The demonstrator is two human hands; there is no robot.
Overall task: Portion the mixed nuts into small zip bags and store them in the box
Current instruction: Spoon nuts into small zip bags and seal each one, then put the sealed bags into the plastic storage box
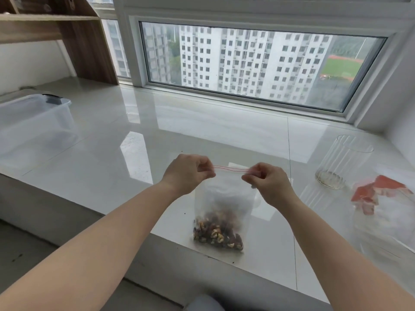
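High-rise flat, window ledge (202,131), tower-block view

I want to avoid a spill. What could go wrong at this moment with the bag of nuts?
1. The zip bag sits at the ledge edge; it may slide off.
2. The left hand and right hand pinch only the red zip strip's ends; its middle may stay unsealed, letting mixed nuts escape.
3. The glass stands near the right arm.

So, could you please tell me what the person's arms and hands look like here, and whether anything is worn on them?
Both forearms are bare up to the frame's edge: no sleeves in view. The left hand and right hand wear no gloves, and no watch, bracelet or ring shows on the visible wrists and fingers.
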